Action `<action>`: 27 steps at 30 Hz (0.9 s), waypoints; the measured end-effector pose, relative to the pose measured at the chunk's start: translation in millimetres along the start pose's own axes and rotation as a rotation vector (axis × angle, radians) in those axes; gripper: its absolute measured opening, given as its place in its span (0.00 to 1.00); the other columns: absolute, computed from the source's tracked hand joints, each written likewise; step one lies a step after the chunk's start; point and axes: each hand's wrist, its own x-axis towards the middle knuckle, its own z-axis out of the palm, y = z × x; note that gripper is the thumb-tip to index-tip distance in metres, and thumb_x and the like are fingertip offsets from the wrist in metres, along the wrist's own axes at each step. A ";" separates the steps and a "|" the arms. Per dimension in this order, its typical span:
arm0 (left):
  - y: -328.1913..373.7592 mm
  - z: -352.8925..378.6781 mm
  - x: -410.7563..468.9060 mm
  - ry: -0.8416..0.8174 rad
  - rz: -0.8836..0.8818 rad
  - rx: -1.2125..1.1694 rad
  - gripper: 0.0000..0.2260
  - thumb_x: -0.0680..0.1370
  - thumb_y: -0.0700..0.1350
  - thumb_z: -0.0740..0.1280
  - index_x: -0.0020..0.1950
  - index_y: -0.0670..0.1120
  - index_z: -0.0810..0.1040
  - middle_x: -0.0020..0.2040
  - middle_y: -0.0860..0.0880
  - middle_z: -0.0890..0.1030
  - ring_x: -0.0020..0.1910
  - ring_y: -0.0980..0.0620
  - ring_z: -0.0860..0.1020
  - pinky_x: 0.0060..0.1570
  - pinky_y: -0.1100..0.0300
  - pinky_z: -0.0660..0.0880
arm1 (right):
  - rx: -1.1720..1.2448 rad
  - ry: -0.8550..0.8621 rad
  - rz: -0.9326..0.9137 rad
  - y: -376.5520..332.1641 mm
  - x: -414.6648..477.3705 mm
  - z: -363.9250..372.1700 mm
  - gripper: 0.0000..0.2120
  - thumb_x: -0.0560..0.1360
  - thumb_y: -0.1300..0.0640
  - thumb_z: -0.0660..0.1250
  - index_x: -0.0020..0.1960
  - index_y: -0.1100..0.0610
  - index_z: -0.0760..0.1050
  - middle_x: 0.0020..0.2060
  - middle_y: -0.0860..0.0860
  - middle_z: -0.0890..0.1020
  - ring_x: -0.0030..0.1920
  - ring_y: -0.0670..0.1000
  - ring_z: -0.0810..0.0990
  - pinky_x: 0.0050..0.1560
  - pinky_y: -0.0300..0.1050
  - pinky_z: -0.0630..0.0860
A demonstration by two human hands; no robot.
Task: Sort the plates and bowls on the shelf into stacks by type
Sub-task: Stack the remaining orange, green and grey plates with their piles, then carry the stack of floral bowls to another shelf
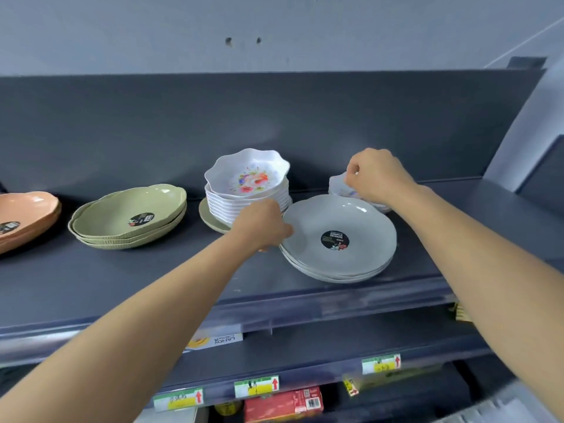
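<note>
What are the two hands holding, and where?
The right hand pinches the rim of a small white floral bowl. The left hand touches the left edge of the top grey round plate; a grip cannot be told.

Left of the left hand: scalloped white floral-printed bowls, sage-green ribbed plates, salmon-orange plates. Between the hands, round pale-grey plates are showing a black label.

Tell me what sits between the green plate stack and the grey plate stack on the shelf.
In the head view, the stack of white floral bowls resting on a single green plate, with the left hand just in front.
</note>
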 end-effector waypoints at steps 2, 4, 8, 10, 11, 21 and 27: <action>3.8 5.8 1.4 0.016 -0.028 0.008 0.18 0.75 0.44 0.65 0.27 0.42 0.66 0.22 0.47 0.70 0.22 0.51 0.68 0.26 0.61 0.66 | -0.002 -0.018 0.004 11.9 3.9 2.7 0.13 0.70 0.62 0.62 0.52 0.64 0.79 0.54 0.61 0.81 0.57 0.63 0.79 0.55 0.59 0.77; 6.2 9.3 2.7 0.040 -0.050 0.019 0.17 0.74 0.43 0.65 0.27 0.42 0.66 0.22 0.47 0.71 0.23 0.51 0.68 0.29 0.60 0.67 | -0.016 -0.016 -0.006 21.3 8.7 6.2 0.11 0.71 0.63 0.62 0.50 0.63 0.80 0.53 0.60 0.81 0.55 0.62 0.80 0.54 0.56 0.77; 7.8 15.4 3.7 0.010 -0.118 0.025 0.16 0.72 0.41 0.65 0.24 0.42 0.68 0.10 0.51 0.66 0.21 0.51 0.69 0.27 0.62 0.68 | -0.047 -0.053 -0.039 32.8 14.7 13.4 0.08 0.73 0.65 0.61 0.47 0.64 0.78 0.47 0.59 0.80 0.40 0.60 0.74 0.43 0.50 0.76; 8.4 18.0 3.7 -0.017 -0.158 -0.008 0.16 0.71 0.38 0.64 0.23 0.43 0.67 0.09 0.51 0.65 0.20 0.50 0.68 0.29 0.62 0.70 | -0.066 -0.088 -0.044 37.7 16.2 17.6 0.05 0.72 0.62 0.62 0.38 0.61 0.74 0.40 0.57 0.78 0.36 0.58 0.72 0.38 0.46 0.71; 8.5 18.9 3.8 -0.020 -0.175 -0.030 0.16 0.71 0.37 0.64 0.23 0.43 0.66 0.09 0.51 0.65 0.20 0.49 0.67 0.30 0.62 0.70 | -0.074 -0.106 -0.041 40.1 17.3 20.4 0.06 0.70 0.60 0.63 0.34 0.59 0.72 0.37 0.54 0.77 0.36 0.58 0.72 0.39 0.46 0.71; 8.6 26.7 10.4 0.019 -0.282 -0.168 0.15 0.71 0.32 0.58 0.25 0.43 0.64 0.11 0.50 0.65 0.28 0.46 0.70 0.35 0.59 0.70 | -0.144 -0.219 -0.022 61.0 26.1 32.4 0.14 0.69 0.52 0.65 0.28 0.55 0.67 0.30 0.49 0.73 0.40 0.56 0.75 0.40 0.42 0.69; 7.3 29.1 11.5 0.063 -0.346 -0.136 0.17 0.71 0.34 0.59 0.23 0.45 0.62 0.11 0.51 0.66 0.12 0.53 0.64 0.23 0.66 0.64 | -0.083 -0.343 -0.017 68.8 17.3 30.5 0.16 0.74 0.57 0.66 0.30 0.58 0.65 0.26 0.54 0.72 0.26 0.52 0.71 0.28 0.39 0.65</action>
